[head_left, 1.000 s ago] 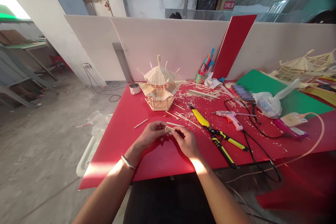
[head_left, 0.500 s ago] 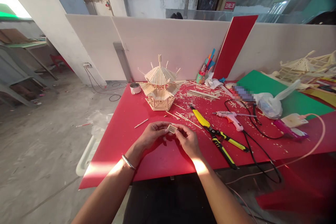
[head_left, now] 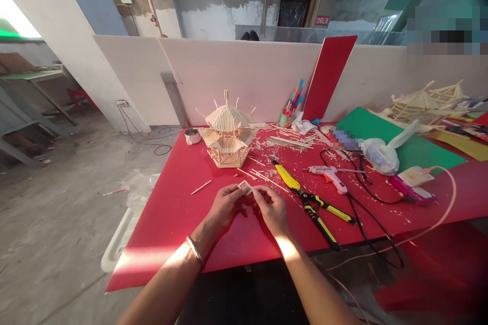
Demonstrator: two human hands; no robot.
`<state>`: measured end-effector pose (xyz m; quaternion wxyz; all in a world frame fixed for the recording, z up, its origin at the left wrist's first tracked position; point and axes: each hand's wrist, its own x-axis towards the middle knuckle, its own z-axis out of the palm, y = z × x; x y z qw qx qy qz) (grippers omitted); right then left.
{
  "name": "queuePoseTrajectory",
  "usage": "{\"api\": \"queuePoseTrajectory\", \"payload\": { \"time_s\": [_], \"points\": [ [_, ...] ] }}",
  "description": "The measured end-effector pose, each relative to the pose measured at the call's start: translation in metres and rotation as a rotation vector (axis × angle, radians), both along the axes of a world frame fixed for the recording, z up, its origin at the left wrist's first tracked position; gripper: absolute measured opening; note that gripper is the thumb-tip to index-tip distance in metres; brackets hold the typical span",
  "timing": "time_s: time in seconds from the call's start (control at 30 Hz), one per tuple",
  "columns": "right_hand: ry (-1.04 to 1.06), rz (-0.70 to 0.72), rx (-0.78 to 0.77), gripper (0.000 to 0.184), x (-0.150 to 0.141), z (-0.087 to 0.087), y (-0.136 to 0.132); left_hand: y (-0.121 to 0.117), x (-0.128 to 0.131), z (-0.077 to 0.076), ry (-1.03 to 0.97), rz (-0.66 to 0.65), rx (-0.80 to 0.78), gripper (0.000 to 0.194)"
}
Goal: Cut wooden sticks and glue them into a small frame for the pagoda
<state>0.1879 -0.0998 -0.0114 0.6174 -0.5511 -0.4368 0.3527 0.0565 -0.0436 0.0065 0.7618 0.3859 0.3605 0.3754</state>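
Glaring window (head_left: 15, 12) left, sunlit band on table (head_left: 148, 256), dark right corners

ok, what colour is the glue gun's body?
The glue gun has a pink body; it shows best in the current head view.

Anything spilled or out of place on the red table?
Yes: pale scraps lie scattered around the yellow-and-black cutters and pink glue gun, with loose sticks askew beside the model pavilion; it looks untidy.

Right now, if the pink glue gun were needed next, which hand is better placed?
Likely the right hand: it is nearer the pink glue gun, which lies to its right. The left hand is farther; both hold the small wooden frame.
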Motion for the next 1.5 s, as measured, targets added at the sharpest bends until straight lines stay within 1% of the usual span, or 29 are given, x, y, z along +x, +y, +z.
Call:
{"api": "queuePoseTrajectory", "payload": {
  "time_s": [0.1, 0.17, 0.23, 0.33, 0.43, 0.53, 0.67, 0.77, 0.83, 0.93, 1.0, 1.07, 1.2, 1.37, 1.5],
  "points": [
    [-0.111, -0.07, -0.005, 0.032, 0.003, -0.005, -0.009, 0.004, -0.003, 0.004, 0.019, 0.056, -0.073, 0.019],
    [-0.171, -0.077, -0.014, 0.033, 0.005, -0.007, -0.015, 0.005, -0.005, 0.005, 0.027, 0.078, -0.094, 0.016],
    [-0.222, -0.059, -0.003, 0.032, 0.006, -0.007, -0.019, 0.005, -0.005, 0.005, 0.031, 0.052, -0.086, 0.017],
    [-0.301, -0.068, 0.014, 0.029, 0.009, -0.003, -0.019, 0.003, -0.004, 0.002, 0.043, -0.008, -0.051, 0.023],
    [-0.314, -0.077, 0.013, 0.028, 0.01, -0.001, -0.012, 0.002, -0.004, -0.002, 0.061, -0.024, -0.031, 0.029],
    [-0.291, -0.089, 0.026, 0.027, 0.006, -0.003, 0.0, 0.003, -0.005, -0.003, 0.097, -0.045, -0.003, 0.032],
    [-0.288, -0.171, -0.004, 0.025, -0.006, -0.007, 0.012, 0.004, -0.005, 0.0, 0.117, -0.074, 0.062, 0.035],
    [-0.356, -0.265, -0.047, 0.022, -0.012, -0.006, 0.02, 0.008, -0.005, 0.002, 0.122, -0.062, 0.052, 0.037],
    [-0.406, -0.287, -0.074, 0.019, -0.012, -0.005, 0.024, 0.012, -0.003, 0.001, 0.144, -0.059, 0.028, 0.034],
    [-0.445, -0.297, -0.08, 0.023, -0.01, -0.004, 0.024, 0.014, 0.001, 0.001, 0.169, -0.052, 0.029, 0.032],
    [-0.441, -0.27, -0.086, 0.023, -0.009, -0.003, 0.019, 0.01, 0.004, 0.002, 0.15, -0.071, 0.046, 0.035],
    [-0.389, -0.221, -0.077, 0.024, -0.008, -0.002, 0.015, 0.006, 0.006, 0.002, 0.151, -0.084, 0.066, 0.038],
    [-0.342, -0.105, -0.019, 0.025, -0.005, -0.008, 0.013, 0.003, 0.005, -0.004, 0.202, -0.036, 0.098, 0.038],
    [-0.2, -0.015, -0.055, 0.025, -0.001, -0.012, 0.013, 0.001, 0.001, -0.006, 0.259, -0.028, 0.151, 0.042],
    [-0.115, 0.063, -0.084, 0.024, 0.004, -0.006, 0.019, 0.001, 0.0, -0.006, 0.29, -0.042, 0.193, 0.04]
  ]
}}
